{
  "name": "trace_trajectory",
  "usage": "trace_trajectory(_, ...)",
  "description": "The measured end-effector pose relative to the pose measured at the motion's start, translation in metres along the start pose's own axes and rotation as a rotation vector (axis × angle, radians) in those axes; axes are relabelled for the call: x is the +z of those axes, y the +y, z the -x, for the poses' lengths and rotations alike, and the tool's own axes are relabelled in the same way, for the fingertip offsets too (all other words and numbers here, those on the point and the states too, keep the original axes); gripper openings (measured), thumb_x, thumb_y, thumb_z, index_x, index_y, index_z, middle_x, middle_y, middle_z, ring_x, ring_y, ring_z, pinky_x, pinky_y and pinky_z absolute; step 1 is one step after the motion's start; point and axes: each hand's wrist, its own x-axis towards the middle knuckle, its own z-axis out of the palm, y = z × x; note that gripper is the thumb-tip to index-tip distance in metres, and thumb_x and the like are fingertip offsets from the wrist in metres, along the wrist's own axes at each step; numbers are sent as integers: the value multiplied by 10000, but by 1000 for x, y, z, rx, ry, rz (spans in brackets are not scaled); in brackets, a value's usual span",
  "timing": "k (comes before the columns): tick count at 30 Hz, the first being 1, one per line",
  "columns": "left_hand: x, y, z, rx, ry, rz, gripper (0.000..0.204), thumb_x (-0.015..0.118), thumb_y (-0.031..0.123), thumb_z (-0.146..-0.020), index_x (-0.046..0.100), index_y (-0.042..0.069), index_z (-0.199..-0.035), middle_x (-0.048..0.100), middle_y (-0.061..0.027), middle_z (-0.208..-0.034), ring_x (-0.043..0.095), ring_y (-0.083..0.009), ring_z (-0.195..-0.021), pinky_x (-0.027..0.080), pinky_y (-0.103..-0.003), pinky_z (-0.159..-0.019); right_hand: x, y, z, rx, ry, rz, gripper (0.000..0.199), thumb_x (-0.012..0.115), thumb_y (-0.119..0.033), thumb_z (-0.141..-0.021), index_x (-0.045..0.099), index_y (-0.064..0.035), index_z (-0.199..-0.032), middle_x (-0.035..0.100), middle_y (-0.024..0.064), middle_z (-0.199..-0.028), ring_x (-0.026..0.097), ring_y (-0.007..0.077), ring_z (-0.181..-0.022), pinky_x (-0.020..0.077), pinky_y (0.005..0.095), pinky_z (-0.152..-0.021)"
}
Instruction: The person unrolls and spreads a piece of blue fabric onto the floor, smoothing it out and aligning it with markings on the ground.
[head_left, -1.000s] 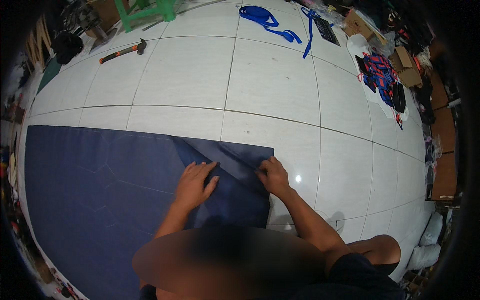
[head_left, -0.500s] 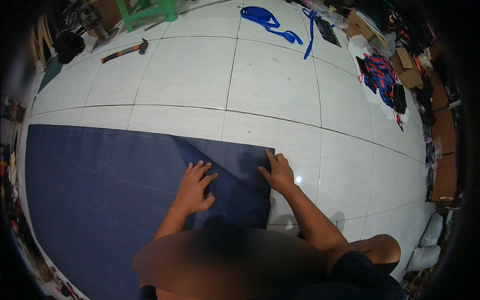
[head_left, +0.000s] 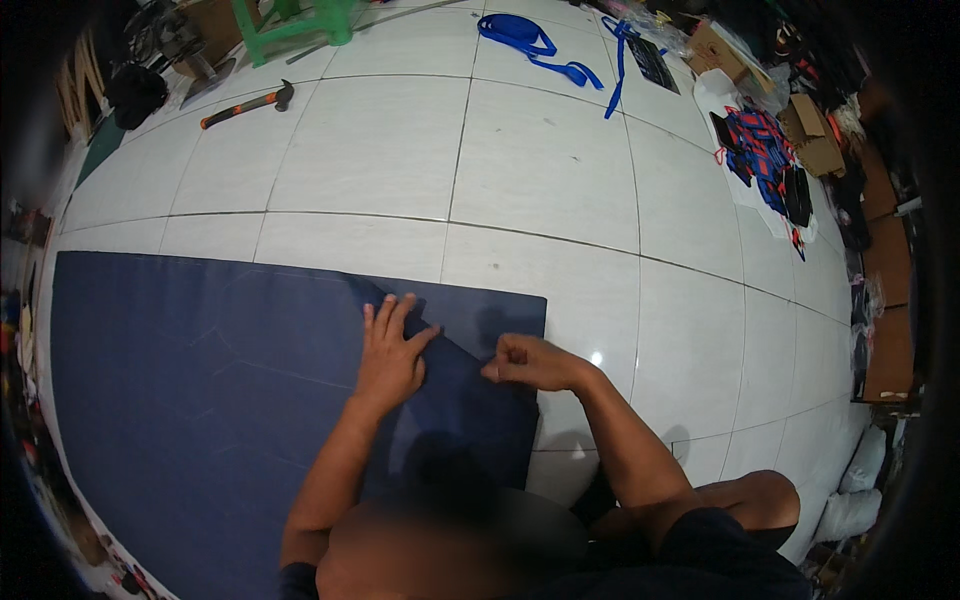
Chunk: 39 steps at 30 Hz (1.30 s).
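Observation:
A large sheet of dark blue fabric (head_left: 150, 350) is spread on the floor, with faint chalk-like lines on it. Toward its right end the upper layer is turned back in a slanting fold, baring a lighter layer (head_left: 440, 300) in the far right corner. My left hand (head_left: 390, 350) lies on the fabric at that fold, fingers stretched out and spread. At the fold's slanting edge, my right hand (head_left: 530, 362) is closed, its fingertips pinching the upper layer. Its curled fingers partly hide the pinched spot.
White floor tiles (head_left: 550, 170) surround the fabric. A hammer (head_left: 245, 105) lies at the far left, near a green plastic stool (head_left: 290, 30). Blue webbing strap (head_left: 515, 33) lies coiled at the back. Cardboard boxes (head_left: 812, 135) and a red-and-blue bundle (head_left: 762, 150) sit at the right.
My right hand has left the fabric's far right corner, moved nearer and left to the fold, and its fingers have curled closed. My left hand has slid slightly farther away along the fold.

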Motion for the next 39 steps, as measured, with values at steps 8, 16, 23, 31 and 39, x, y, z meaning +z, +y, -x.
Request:
trace_trajectory(8, -1, -23, 19, 26, -249, 478, 537, 687, 121, -735, 671, 76, -1270, 552, -185, -1435, 395, -384, -1439, 217, -537, -1227, 16, 73, -9, -74, 852, 722, 397, 765, -279, -865, 658, -73, -1187, 573, 130, -983, 577, 321, -936, 503, 441, -797)
trace_trajectory(16, 5, 6, -5, -208, -135, 366, 441, 725, 162, -857, 660, 101, -1289, 490, -178, -1480, 462, -366, -1375, 295, -522, -1187, 17, 52, -10, -295, 479, 256, 318, 817, -167, -812, 516, -65, -809, 617, 92, -1019, 623, 238, -942, 507, 363, -825)
trace_trajectory(23, 9, -8, 7, 10, -152, 232, 484, 711, 136, -767, 689, 97, -1249, 504, -164, -1479, 391, -358, -1441, 248, -533, -1213, 2, 11, 1, -7, 139, -90, 465, 801, -375, -827, 619, -52, -1108, 634, 140, -980, 622, 295, -963, 498, 401, -867)
trace_trajectory(31, 3, -9, 29, -7, -89, 425, 323, 695, 243, -857, 729, 61, -1122, 626, -161, -1341, 494, -360, -1357, 283, -544, -1191, 22, 87, -12, -245, 936, 761, 437, 793, -240, -812, 676, -46, -1186, 571, 133, -934, 558, 343, -926, 465, 438, -863)
trace_trajectory(39, 13, 7, 7, -151, 10, 293, 494, 691, 116, -872, 583, 102, -1354, 583, -195, -1325, 514, -357, -1302, 315, -548, -1175, 10, 33, 1, -156, 303, 226, 302, 790, -56, -802, 497, -50, -873, 616, 62, -937, 596, 185, -873, 468, 337, -749)
